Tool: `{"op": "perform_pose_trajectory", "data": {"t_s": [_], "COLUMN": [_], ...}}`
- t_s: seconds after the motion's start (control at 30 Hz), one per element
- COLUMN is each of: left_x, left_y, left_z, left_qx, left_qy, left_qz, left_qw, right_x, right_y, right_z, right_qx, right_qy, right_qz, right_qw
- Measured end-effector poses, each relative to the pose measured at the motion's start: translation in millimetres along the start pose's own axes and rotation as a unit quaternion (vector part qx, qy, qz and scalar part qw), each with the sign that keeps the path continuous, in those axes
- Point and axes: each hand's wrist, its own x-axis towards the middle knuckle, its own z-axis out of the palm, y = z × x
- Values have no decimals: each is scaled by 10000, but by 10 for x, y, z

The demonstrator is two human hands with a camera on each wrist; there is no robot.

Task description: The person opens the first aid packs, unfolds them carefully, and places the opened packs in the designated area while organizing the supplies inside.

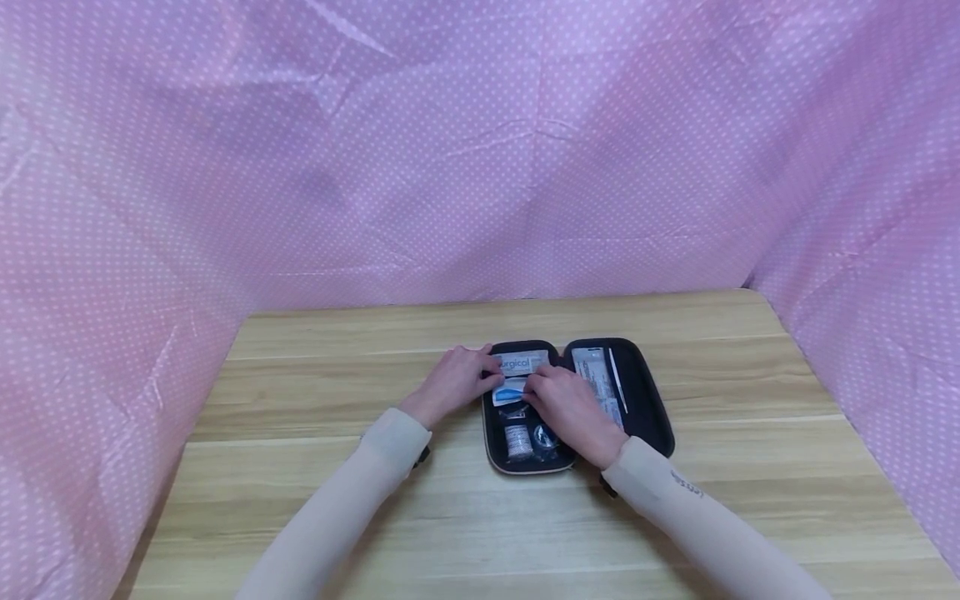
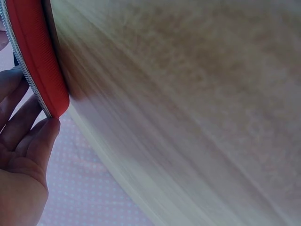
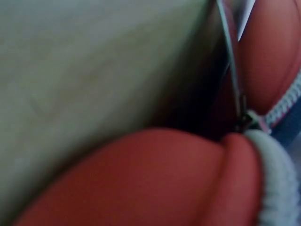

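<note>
A zip case [image 1: 660,408], black inside and red outside, lies unfolded on the table. My left hand [image 1: 459,381] rests at its left half, thumb over the inside; in the left wrist view, the fingers [image 2: 43,141] touch the zipped rim by the red corner. My right hand [image 1: 570,408] reaches across the middle of the case and pinches the right end of a small white-and-blue packet [image 1: 508,393]; its fingertips are partly hidden. Above that packet lies a pale packet [image 1: 521,362] with "urgical" readable. The right wrist view shows only the red shell [image 3: 141,179] and zip, no hand.
Below the hands, the left half holds a wrapped bandage roll [image 1: 517,442] and a clear-wrapped round item [image 1: 545,437]. Pale packets [image 1: 594,371] and a thin white stick [image 1: 617,379] sit in the right half. Pink dotted cloth [image 1: 450,167] surrounds the wooden table [image 1: 315,367].
</note>
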Motion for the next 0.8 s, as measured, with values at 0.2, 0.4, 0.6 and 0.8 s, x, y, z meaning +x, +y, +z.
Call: {"op": "perform_pose_trajectory", "data": {"t_s": [0.2, 0.4, 0.6, 0.8], "left_x": [-30, -126, -267, -444], "left_y": [16, 23, 47, 129], "left_z": [23, 41, 38, 6], "left_qx": [180, 310, 277, 295], "left_qy": [-227, -236, -77, 254], "left_qz": [48, 278, 289, 113], "left_qw": [9996, 9989, 9992, 9992], "right_x": [-17, -84, -227, -375], "right_y": [21, 47, 49, 61], "right_z": [-3, -65, -204, -341], "right_qx": [-36, 228, 530, 754], "right_qy": [2, 46, -160, -85], "right_qz": [-18, 24, 327, 483], "right_qw": [10000, 9997, 9979, 9959]}}
